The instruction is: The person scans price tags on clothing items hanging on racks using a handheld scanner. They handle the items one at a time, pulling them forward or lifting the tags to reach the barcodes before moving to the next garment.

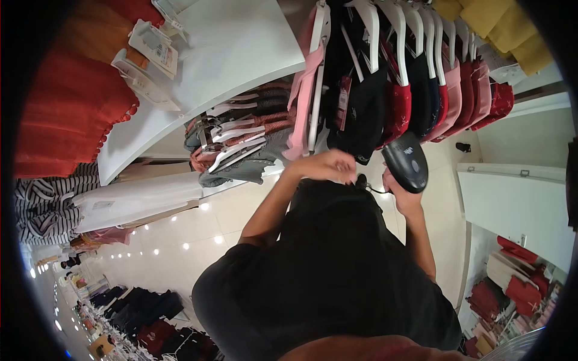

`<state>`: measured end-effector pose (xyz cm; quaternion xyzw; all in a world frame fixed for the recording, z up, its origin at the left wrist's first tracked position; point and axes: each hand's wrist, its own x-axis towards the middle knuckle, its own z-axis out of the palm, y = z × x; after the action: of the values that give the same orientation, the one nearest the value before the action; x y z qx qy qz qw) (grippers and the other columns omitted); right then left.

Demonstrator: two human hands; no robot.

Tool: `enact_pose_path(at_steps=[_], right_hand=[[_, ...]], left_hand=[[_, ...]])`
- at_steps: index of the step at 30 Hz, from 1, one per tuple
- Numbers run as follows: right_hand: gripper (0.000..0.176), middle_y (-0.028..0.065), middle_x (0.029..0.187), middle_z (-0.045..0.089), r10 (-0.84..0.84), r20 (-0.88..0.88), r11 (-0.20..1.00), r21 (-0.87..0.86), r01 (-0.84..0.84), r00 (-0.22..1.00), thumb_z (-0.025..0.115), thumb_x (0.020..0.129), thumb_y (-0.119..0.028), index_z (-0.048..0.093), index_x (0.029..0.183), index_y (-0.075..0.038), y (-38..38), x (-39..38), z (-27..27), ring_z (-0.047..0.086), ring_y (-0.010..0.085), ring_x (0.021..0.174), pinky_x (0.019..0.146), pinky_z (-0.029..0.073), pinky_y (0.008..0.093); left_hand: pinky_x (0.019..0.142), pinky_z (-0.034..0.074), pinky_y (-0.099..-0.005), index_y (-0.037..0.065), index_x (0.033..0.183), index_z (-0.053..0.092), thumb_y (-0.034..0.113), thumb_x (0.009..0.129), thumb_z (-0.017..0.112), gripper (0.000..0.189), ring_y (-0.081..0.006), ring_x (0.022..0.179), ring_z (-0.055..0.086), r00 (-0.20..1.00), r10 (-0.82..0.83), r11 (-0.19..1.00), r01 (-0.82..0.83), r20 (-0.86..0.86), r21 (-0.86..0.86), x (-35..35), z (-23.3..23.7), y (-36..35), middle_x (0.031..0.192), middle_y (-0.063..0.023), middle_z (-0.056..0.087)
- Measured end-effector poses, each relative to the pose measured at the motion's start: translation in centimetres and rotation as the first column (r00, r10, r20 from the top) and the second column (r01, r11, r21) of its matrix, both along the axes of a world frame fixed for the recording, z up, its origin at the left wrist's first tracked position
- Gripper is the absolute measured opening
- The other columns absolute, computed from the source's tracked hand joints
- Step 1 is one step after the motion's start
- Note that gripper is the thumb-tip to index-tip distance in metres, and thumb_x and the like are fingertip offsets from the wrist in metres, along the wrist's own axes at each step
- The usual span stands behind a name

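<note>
A black handheld scanner [409, 163] is gripped in my right hand [397, 185], its rounded head tilted up beside the hanging clothes. A dark cable runs from near the scanner toward my body. My left hand [334, 166] is in front of my chest, near the lower end of a pink garment [303, 99]; its fingers are curled and slightly blurred, and whether anything is between them is hidden. Black garments [361, 111] and a red garment [398, 117] hang on white hangers just beyond both hands. A red and white tag [344, 102] hangs on a black garment.
A white shelf [241, 42] at upper left bears red-orange clothes [72, 114] and tags. Below it hang grey and rust garments [253, 129]. White cabinets [518, 198] stand at right. Dark folded clothes [144, 310] lie at lower left above the tiled floor [235, 210].
</note>
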<state>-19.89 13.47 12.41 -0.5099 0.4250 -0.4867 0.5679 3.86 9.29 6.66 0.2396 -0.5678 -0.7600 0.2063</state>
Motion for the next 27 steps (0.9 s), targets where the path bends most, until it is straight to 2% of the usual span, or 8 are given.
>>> enact_pose_path(at_steps=[2,3,5,7,11,13,17,27], right_hand=[[0.016,0.0058,0.078,0.062,0.053,0.127,0.998,-0.036,-0.049,0.99,0.06,0.083,0.006,0.06,0.099,0.004,-0.2,-1.0,-0.2,0.056,0.0103,0.062,0.053,0.045,0.0251],[0.027,0.0052,0.07,0.052,0.101,-0.035,0.988,-0.116,-0.104,0.994,0.055,0.091,-0.007,0.05,0.114,0.007,-0.4,-1.5,-0.2,0.05,0.013,0.058,0.056,0.041,0.0261],[0.022,0.0064,0.079,0.06,0.121,0.052,0.984,-0.139,-0.113,0.991,0.055,0.087,0.003,0.057,0.109,0.005,-1.0,-2.2,0.1,0.055,0.0118,0.063,0.057,0.046,0.0264],[0.024,0.008,0.083,0.062,0.169,0.092,0.98,-0.123,-0.157,0.981,0.055,0.087,0.003,0.056,0.111,0.005,-1.5,-3.0,0.6,0.057,0.0132,0.068,0.061,0.047,0.0275],[0.033,0.0157,0.101,0.065,0.269,0.053,0.944,-0.21,-0.253,0.962,0.054,0.089,0.002,0.052,0.121,0.006,-2.7,-4.4,0.1,0.063,0.0202,0.088,0.078,0.051,0.0324],[0.037,0.0178,0.115,0.063,0.31,0.135,0.948,-0.118,-0.296,0.941,0.055,0.089,0.002,0.049,0.125,0.006,-2.9,-4.7,-0.3,0.061,0.0224,0.104,0.091,0.047,0.0345],[0.039,0.0085,0.117,0.06,0.323,0.043,0.942,-0.106,-0.317,0.945,0.062,0.085,0.0,0.054,0.123,0.003,-3.7,-4.4,-1.6,0.056,0.0138,0.106,0.093,0.042,0.0283],[0.037,0.0037,0.108,0.061,0.174,-0.078,0.975,-0.128,-0.182,0.982,0.064,0.086,-0.003,0.055,0.122,-0.001,-5.4,-7.2,-1.5,0.055,0.0085,0.09,0.08,0.045,0.0253]], left_hand=[[0.067,0.049,-0.0249,0.001,0.095,0.059,0.017,0.093,0.06,0.016,-0.0103,0.076,0.06,0.995,-0.099,0.995,0.098,-0.026,-0.033,-2.8,1.1,0.8,0.084,-0.0028,0.062],[0.069,0.049,-0.0253,0.001,0.097,0.059,0.016,0.094,0.058,0.015,-0.0106,0.078,0.06,0.988,0.046,0.998,-0.038,-0.148,0.058,-4.5,1.5,1.1,0.087,-0.0031,0.062],[0.075,0.048,-0.0265,0.0,0.108,0.055,0.01,0.095,0.053,0.016,-0.0116,0.084,0.059,0.907,0.333,0.941,-0.302,-0.258,0.153,-7.1,2.6,0.8,0.097,-0.0056,0.06],[0.083,0.046,-0.0281,0.0,0.129,0.043,0.01,0.096,0.052,0.036,-0.0138,0.098,0.057,0.851,0.486,0.84,-0.517,-0.198,-0.162,-7.8,1.2,0.3,0.122,-0.0086,0.053],[0.096,0.041,-0.0323,-0.001,0.137,0.034,0.005,0.094,0.05,0.046,-0.0199,0.115,0.053,0.766,0.628,0.738,-0.642,-0.139,-0.208,-8.6,0.7,0.9,0.134,-0.0125,0.045],[0.106,0.032,-0.0369,-0.002,0.14,0.029,0.003,0.092,0.05,0.052,-0.0253,0.129,0.042,0.6,0.78,0.541,-0.789,-0.176,-0.292,-9.3,1.1,1.3,0.143,-0.0158,0.038],[0.112,0.025,-0.0384,-0.003,0.137,0.033,0.001,0.09,0.051,0.051,-0.0293,0.138,0.031,0.474,0.863,0.345,-0.804,-0.172,-0.484,-10.7,0.1,1.6,0.148,-0.0235,0.03],[0.115,0.018,-0.0437,-0.003,0.143,0.026,0.006,0.086,0.056,0.065,-0.0367,0.144,0.017,0.332,0.941,0.185,-0.676,-0.071,-0.713,-9.7,0.0,1.0,0.154,-0.0267,0.015]])
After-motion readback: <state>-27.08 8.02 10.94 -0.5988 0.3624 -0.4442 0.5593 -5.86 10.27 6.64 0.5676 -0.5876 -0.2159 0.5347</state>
